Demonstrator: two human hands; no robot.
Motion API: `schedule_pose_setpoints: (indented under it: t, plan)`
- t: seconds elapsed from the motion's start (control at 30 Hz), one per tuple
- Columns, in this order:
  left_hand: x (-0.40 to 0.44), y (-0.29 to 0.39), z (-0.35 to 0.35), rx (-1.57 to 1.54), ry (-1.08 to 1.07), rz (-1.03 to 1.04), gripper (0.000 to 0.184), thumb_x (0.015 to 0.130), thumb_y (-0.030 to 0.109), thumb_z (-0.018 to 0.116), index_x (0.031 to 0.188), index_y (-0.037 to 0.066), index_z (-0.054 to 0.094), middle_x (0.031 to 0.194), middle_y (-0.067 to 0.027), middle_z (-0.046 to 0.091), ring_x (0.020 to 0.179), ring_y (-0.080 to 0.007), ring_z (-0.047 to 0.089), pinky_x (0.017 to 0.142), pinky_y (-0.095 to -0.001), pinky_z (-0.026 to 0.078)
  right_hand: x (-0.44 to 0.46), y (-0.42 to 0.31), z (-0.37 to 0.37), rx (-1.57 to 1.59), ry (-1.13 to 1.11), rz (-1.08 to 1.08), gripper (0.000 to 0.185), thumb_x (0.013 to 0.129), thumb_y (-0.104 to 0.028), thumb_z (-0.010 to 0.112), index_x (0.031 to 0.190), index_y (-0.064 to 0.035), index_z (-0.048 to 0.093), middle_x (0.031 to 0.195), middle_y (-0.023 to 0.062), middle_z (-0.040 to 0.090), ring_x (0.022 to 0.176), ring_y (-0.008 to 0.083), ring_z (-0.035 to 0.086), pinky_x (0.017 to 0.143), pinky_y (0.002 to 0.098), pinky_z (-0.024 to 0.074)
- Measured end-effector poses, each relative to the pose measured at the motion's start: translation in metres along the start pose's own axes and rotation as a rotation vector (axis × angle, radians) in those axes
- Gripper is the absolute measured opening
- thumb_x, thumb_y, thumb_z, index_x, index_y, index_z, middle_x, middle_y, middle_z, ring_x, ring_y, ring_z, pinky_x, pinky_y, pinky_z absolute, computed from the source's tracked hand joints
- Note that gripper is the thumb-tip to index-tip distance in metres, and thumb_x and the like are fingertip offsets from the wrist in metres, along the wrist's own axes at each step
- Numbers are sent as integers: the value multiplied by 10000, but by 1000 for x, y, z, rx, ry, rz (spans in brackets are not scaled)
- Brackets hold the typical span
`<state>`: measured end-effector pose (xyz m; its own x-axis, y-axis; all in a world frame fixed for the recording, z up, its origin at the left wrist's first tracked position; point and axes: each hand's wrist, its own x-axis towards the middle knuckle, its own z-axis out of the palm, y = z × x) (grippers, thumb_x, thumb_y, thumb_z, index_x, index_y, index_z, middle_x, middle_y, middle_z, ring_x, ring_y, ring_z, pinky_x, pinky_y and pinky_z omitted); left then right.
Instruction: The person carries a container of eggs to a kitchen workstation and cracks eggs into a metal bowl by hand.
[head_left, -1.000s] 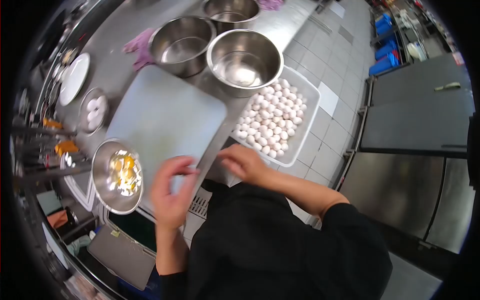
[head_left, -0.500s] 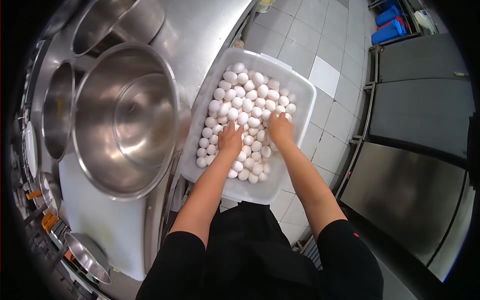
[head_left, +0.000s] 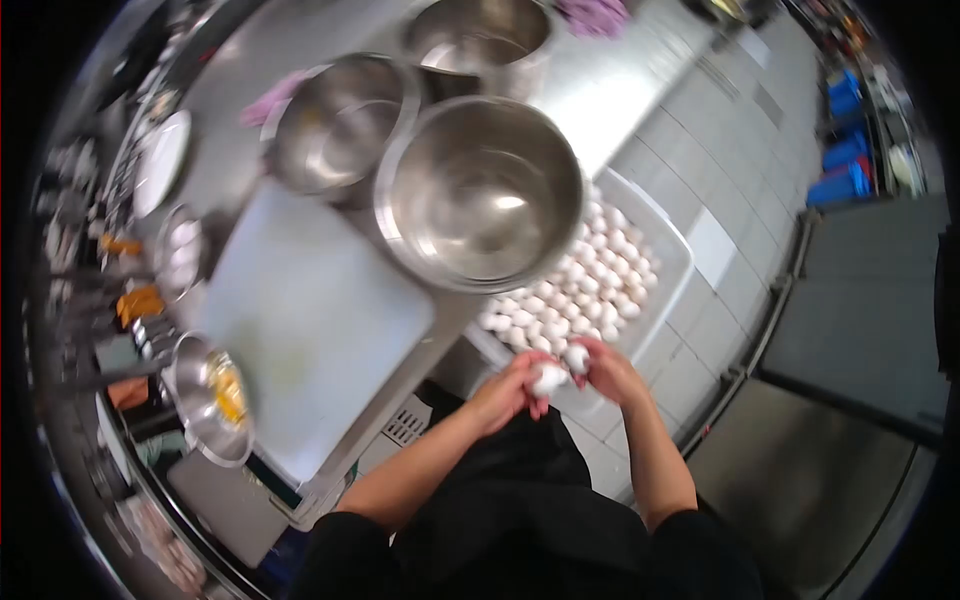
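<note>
My left hand (head_left: 503,396) is closed around white eggs (head_left: 549,379), held in front of my apron; blur hides how many. Close beside it, my right hand (head_left: 612,373) grips another white egg (head_left: 577,359) between thumb and fingers. Beyond both hands stands a translucent plastic tub (head_left: 682,262) holding many loose white eggs (head_left: 590,290). A large steel bowl (head_left: 480,200) at the counter's edge covers the tub's left part from view.
A white cutting board (head_left: 320,310) lies on the steel counter. Two more steel vessels, a bowl (head_left: 345,125) and a deep pot (head_left: 480,35), stand behind. At left, a small metal bowl (head_left: 205,400) contains something yellow. Grey cabinets (head_left: 860,300) line the right, across the tiled floor.
Both hands have lifted out of the tub towards my body, now with eggs in them. My view has turned left, bringing more of the counter and cutting board into sight.
</note>
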<state>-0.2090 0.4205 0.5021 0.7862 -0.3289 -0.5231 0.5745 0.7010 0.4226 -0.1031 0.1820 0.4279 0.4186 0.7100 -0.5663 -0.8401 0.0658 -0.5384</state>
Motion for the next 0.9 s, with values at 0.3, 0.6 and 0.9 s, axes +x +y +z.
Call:
schedule_pose_setpoints:
  t: [0.3, 0.6, 0.9]
  plan:
    - [-283, 81, 15, 304, 464, 718, 380, 945, 123, 639, 1286, 87, 476, 868, -29, 580, 656, -85, 544, 545, -231, 443, 19, -40, 307, -495, -662, -41, 504, 904, -76, 666, 1355, -30, 445, 1113, 112, 634, 827, 168, 645, 696, 302, 545]
    - [-394, 173, -172, -359, 1156, 1419, 452, 992, 598, 461, 924, 152, 482, 629, -8, 487, 360, -80, 299, 326, -228, 228, 188, 16, 559, -438, -566, -228, 436, 984, -247, 599, 1341, -24, 486, 981, 79, 614, 696, 129, 610, 542, 285, 498]
    - [-362, 229, -197, 15, 1096, 1040, 443, 983, 561, 505, 894, 127, 517, 565, 1, 454, 355, -101, 325, 321, -281, 234, 245, 79, 608, -617, -472, -430, 482, 976, -253, 608, 1388, -51, 460, 1014, 70, 602, 653, 133, 610, 482, 269, 482]
